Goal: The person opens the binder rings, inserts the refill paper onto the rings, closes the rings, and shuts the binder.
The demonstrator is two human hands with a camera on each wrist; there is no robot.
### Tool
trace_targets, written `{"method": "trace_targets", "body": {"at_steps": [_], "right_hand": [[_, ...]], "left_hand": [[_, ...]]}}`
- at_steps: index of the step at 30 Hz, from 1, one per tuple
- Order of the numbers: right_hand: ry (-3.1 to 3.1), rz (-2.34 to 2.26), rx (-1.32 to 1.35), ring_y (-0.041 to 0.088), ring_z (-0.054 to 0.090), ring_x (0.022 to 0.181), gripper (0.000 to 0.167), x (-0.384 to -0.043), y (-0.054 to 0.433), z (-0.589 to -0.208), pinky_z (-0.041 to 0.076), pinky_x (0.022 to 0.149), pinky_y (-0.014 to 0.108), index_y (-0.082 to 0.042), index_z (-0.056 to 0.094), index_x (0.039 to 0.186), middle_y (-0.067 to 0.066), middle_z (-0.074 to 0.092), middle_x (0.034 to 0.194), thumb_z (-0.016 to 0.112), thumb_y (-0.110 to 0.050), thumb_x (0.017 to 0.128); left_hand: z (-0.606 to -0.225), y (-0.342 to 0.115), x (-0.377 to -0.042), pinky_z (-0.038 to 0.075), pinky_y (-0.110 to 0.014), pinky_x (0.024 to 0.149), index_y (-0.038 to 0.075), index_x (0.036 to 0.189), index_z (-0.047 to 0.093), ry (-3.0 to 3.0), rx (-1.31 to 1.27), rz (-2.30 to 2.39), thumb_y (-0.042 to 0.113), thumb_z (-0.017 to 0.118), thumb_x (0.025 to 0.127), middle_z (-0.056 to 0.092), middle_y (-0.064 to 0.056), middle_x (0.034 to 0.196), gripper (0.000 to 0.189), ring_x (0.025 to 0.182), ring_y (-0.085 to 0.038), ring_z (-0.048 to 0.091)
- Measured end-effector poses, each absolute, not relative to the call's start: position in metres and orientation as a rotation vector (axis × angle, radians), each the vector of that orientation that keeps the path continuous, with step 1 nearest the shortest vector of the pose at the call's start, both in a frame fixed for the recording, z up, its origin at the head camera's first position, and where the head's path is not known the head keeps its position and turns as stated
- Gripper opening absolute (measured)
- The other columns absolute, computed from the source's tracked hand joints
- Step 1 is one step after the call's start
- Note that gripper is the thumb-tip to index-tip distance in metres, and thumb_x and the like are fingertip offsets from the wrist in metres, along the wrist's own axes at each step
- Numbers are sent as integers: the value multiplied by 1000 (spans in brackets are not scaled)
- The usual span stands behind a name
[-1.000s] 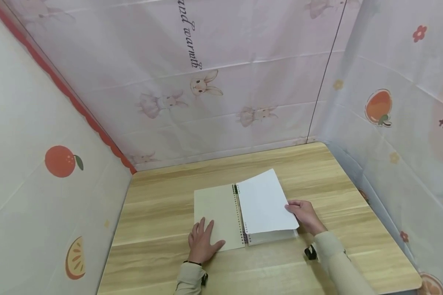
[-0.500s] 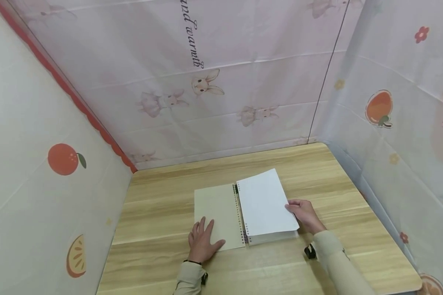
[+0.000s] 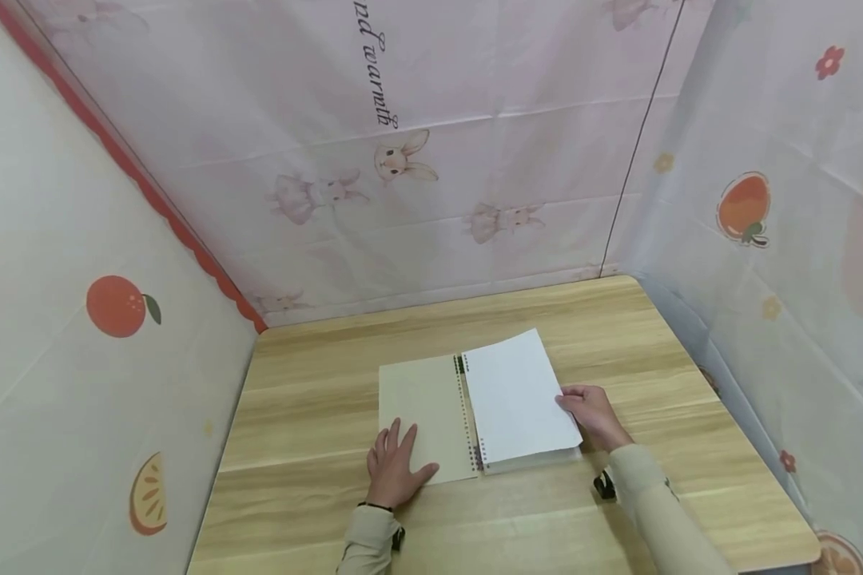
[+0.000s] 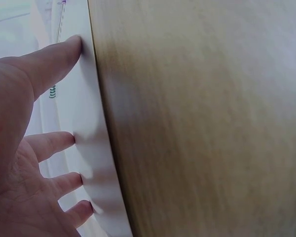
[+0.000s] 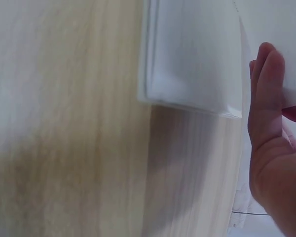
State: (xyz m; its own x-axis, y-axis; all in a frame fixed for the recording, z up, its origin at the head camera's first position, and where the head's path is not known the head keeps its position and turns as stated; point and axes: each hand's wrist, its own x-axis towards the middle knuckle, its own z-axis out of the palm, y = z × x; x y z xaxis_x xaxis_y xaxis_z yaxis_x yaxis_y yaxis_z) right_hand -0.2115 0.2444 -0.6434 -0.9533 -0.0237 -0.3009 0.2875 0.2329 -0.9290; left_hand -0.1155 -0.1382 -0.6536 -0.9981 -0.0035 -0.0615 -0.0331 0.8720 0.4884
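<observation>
A loose-leaf notebook lies open on the table, its plain beige cover [image 3: 420, 391] on the left and a stack of white pages [image 5: 197, 59] on the right. My left hand [image 3: 395, 473] rests on the lower part of the cover with fingers spread; the left wrist view shows its fingertips [image 4: 75, 45] on the surface. Between thumb and fingers, my right hand [image 3: 595, 415] pinches the right edge of a white sheet [image 3: 521, 399]. This sheet is raised over the stack at its right side, and punched holes line its left edge beside the binding rings [image 3: 461, 365].
The wooden table [image 3: 316, 399] extends around the notebook on all sides. Printed fabric walls [image 3: 439, 239] stand along its back, left and right. A dark device [image 3: 604, 485] sits at the right wrist.
The lower left corner of the sheet has shifted slightly toward me, so less of the stack shows beneath it. Both hands keep their places and the right still pinches the sheet.
</observation>
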Motion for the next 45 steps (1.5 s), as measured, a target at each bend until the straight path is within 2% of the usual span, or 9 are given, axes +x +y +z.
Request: {"method": "trace_targets", "body": {"at_steps": [6, 15, 25, 28, 31, 35, 37, 39, 45], "right_hand": [[2333, -1718, 216, 13, 70, 92, 38, -216, 245, -639, 58, 75, 21, 16, 61, 128, 30, 72, 119, 62, -11, 101], [2416, -1607, 212, 25, 70, 106, 39, -220, 244, -637, 58, 81, 25, 14, 63, 128, 31, 69, 126, 63, -13, 101], [2497, -1550, 194, 25, 72, 100, 36, -221, 250, -636, 55, 75, 22, 13, 65, 123, 29, 73, 118, 65, -12, 98], [2550, -1489, 186, 32, 70, 106, 39, -219, 250, -636, 59, 80, 29, 11, 61, 130, 28, 71, 121, 65, -11, 99], [2629, -1380, 85, 44, 60, 125, 52, -218, 244, -634, 58, 98, 47, 8, 49, 145, 31, 59, 137, 65, -13, 100], [2763, -1161, -243, 54, 36, 144, 72, -222, 224, -630, 35, 118, 66, 6, 36, 154, 34, 38, 156, 71, -18, 96], [2803, -1032, -423, 56, 26, 150, 79, -224, 215, -630, 24, 122, 69, 5, 36, 155, 34, 30, 162, 76, -23, 92], [2801, -916, -563, 57, 21, 152, 85, -223, 206, -632, 18, 123, 71, 3, 37, 155, 33, 26, 165, 80, -29, 89], [2632, -738, -701, 57, 5, 156, 99, -214, 184, -642, 12, 124, 72, -3, 31, 161, 27, 11, 171, 81, -45, 86]], "left_hand": [[-650, -139, -119, 22, -75, 114, 9, 152, 49, 2988, -11, 791, 47, 83, 84, 30, -23, 167, 85, 150, -49, 24], [-649, -138, -123, 23, -75, 114, 9, 152, 49, 2998, 0, 784, 48, 82, 84, 30, -23, 167, 86, 150, -49, 24], [-650, -137, -124, 22, -74, 115, 10, 153, 48, 2996, -6, 770, 49, 81, 84, 29, -22, 167, 86, 151, -49, 24], [-650, -138, -123, 22, -75, 115, 8, 153, 48, 2991, 4, 780, 49, 82, 84, 29, -24, 167, 87, 151, -50, 24], [-647, -140, -123, 20, -74, 117, 8, 154, 47, 2989, -6, 794, 45, 82, 85, 24, -26, 168, 85, 152, -51, 22], [-641, -140, -134, 19, -72, 121, 8, 153, 48, 3040, 34, 817, 38, 81, 88, 23, -27, 169, 79, 154, -53, 21], [-640, -137, -144, 20, -72, 122, 9, 154, 47, 3057, 88, 774, 40, 80, 89, 23, -28, 169, 79, 154, -53, 20], [-640, -133, -154, 19, -72, 122, 9, 155, 46, 3035, 145, 722, 45, 78, 89, 22, -27, 169, 82, 155, -54, 18], [-643, -126, -162, 15, -72, 124, 12, 158, 42, 2888, 192, 568, 54, 80, 85, 19, -23, 172, 93, 158, -52, 14]]}}
